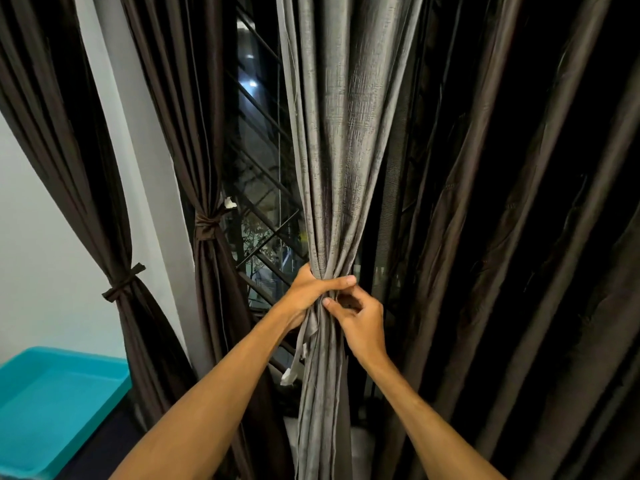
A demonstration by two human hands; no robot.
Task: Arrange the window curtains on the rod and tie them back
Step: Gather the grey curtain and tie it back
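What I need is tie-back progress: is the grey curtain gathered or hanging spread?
Gathered: the left hand grips the grey curtain in a bunch, the right hand touching it; folds fan out above.

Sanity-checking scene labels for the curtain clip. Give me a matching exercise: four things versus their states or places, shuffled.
1 grey curtain
2 far-left brown curtain
3 dark curtain at right
4 turquoise tray

A tied with a band
B bottom-left corner
C gripped by the left hand
D hanging loose

Pairs: 1-C, 2-A, 3-D, 4-B
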